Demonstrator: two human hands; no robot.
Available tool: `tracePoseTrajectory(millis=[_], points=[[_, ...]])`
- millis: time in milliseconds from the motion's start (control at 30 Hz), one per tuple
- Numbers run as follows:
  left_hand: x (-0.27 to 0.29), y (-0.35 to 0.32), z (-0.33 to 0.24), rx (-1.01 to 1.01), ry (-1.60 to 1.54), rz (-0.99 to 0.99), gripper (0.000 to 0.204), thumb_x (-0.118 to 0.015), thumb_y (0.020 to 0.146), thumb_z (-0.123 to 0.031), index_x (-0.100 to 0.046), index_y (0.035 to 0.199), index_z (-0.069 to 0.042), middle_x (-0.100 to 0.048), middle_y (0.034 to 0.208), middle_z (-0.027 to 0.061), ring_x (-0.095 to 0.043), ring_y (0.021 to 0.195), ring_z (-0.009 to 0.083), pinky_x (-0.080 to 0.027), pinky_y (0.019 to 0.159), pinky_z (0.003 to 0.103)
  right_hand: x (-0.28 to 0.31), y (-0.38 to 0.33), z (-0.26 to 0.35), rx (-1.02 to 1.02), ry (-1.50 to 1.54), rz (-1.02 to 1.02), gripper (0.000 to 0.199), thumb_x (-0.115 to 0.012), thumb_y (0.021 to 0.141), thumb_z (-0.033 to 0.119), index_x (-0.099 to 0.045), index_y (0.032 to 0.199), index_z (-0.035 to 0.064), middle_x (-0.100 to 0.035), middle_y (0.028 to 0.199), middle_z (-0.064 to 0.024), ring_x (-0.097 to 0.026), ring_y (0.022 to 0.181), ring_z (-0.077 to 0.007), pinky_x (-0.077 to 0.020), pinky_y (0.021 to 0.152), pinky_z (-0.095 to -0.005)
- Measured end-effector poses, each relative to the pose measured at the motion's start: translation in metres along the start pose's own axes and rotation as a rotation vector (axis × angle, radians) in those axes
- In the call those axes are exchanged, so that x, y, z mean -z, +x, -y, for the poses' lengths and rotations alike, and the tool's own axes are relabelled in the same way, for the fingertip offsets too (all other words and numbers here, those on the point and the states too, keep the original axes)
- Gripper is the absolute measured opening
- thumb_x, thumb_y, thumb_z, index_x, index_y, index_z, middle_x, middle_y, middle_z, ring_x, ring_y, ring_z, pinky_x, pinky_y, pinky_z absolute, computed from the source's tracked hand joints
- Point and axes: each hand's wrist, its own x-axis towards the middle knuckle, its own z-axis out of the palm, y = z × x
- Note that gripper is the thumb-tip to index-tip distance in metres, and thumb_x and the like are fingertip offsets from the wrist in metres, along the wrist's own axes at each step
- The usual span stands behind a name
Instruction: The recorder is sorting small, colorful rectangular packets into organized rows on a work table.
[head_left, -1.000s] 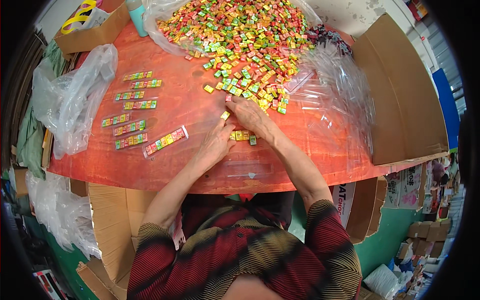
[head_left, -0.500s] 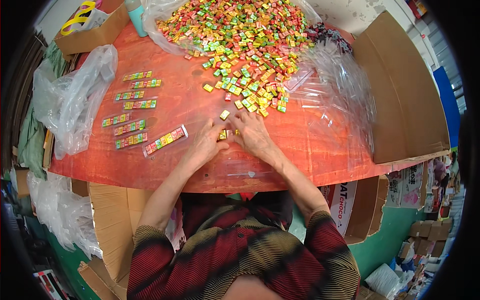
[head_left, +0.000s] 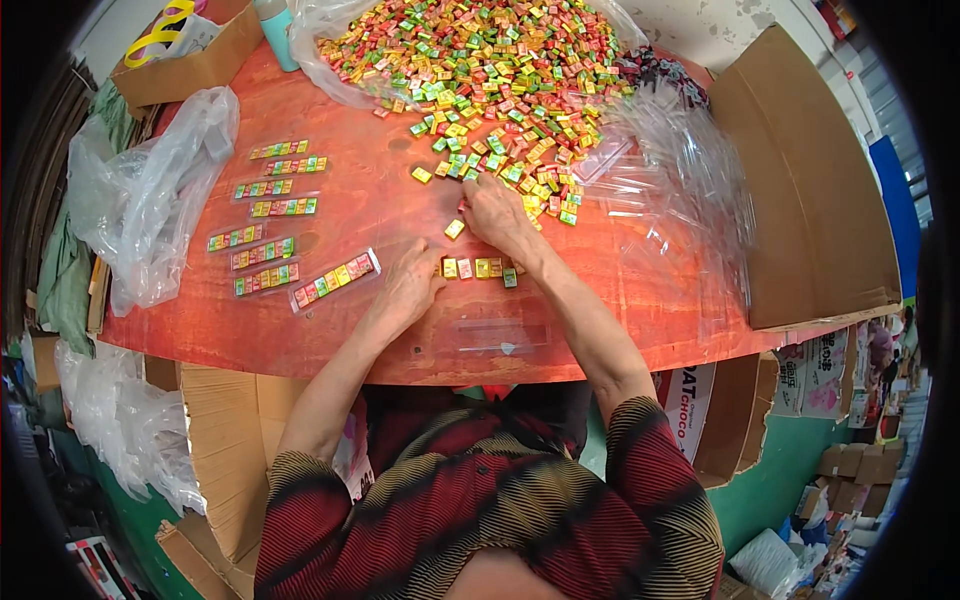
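One row of wrapped pieces (head_left: 465, 269) lay on the desk (head_left: 230, 330). Left of the row, the left hand (head_left: 406, 285) had curled fingers, hold unclear; beyond it, the right hand's (head_left: 495, 212) fingers bent over a red piece (head_left: 462, 206), closure unconfirmed. Right forearm (head_left: 575, 305) contact could have scattered the row.

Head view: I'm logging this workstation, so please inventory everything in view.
Wooden table: one, reddish, centre
Small rectangular pieces: uncountable, multicoloured, piled far centre, several rowed nearer
Filled clear plastic strips: eight, multicoloured contents, table left
Flat plastic sleeves: uncountable, clear, table right
Crumpled plastic bags: several, clear, left and around pile
Cardboard boxes: several, brown, on and below table
Cylindrical bottle: one, turquoise, table's far left
Flat panel: one, blue, right
Packed clutter: uncountable, mixed, right edge
Striped shirt: one, red, black and yellow, bottom
Left hand: one, bare, row's left end
Right hand: one, bare, pile's near edge
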Motion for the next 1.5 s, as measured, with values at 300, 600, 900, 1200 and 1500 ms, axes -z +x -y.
tracePoseTrajectory(millis=[300, 600, 900, 1200, 1500], points=[[0.021, -0.006, -0.005, 0.083, -0.125, 0.061, 0.05, -0.068, 0.066, -0.004, -0.049, 0.111, -0.002, -0.047, 0.1, 0.0195, -0.051, 0.094, 0.0383, -0.044, 0.079, 0.042, 0.02, -0.049, 0.058, 0.064, 0.204, 0.171, 0.032, -0.068, 0.065, 0.016, -0.055, 0.091, 0.0038, -0.049, 0.092, -0.0137, -0.048, 0.091, -0.0304, -0.0395, 0.075, -0.0398], [0.008, 0.0, -0.008, 0.032, -0.034, 0.076, 0.06, -0.074, 0.061, -0.01, -0.05, 0.116, -0.008, -0.047, 0.099, 0.0133, -0.052, 0.092, 0.0324, -0.045, 0.077, 0.038, 0.068, -0.088, 0.018, -0.049, 0.059, 0.226, 0.052, -0.072, 0.063, 0.018, -0.054, 0.112, 0.0126, -0.05, 0.104, -0.0099, -0.047, 0.095, -0.0283, -0.0379, 0.08, -0.0391], [-0.014, 0.013, -0.014, -0.08, 0.0, 0.069, 0.048, -0.072, 0.066, -0.015, -0.055, 0.11, -0.009, -0.05, 0.101, 0.0127, -0.054, 0.091, 0.031, -0.046, 0.074, 0.039, 0.055, -0.096, 0.002, -0.055, 0.063, 0.179, 0.039, -0.07, 0.067, 0.02, -0.059, 0.105, 0.0161, -0.052, 0.091, -0.0068, -0.048, 0.089, -0.0263, -0.0391, 0.076, -0.0372], [-0.016, 0.009, -0.014, -0.089, -0.083, -0.009, 0.059, -0.066, 0.07, -0.004, -0.04, 0.124, -0.003, -0.051, 0.109, 0.0164, -0.051, 0.101, 0.0357, -0.041, 0.085, 0.04, 0.061, -0.095, 0.02, -0.124, -0.032, 0.088, 0.037, -0.069, 0.067, 0.021, -0.06, 0.103, 0.0141, -0.053, 0.092, -0.0071, -0.048, 0.089, -0.0259, -0.0378, 0.076, -0.0389], [-0.001, 0.004, -0.002, -0.005, -0.107, 0.02, 0.054, -0.061, 0.071, 0.002, -0.042, 0.121, -0.004, -0.05, 0.111, 0.0195, -0.051, 0.101, 0.0356, -0.043, 0.082, 0.041, 0.015, -0.076, 0.048, 0.029, 0.061, -0.049, 0.025, -0.067, 0.067, 0.018, -0.061, 0.089, 0.0107, -0.052, 0.082, -0.0061, -0.047, 0.083, -0.0234, -0.0332, 0.071, -0.0371]])
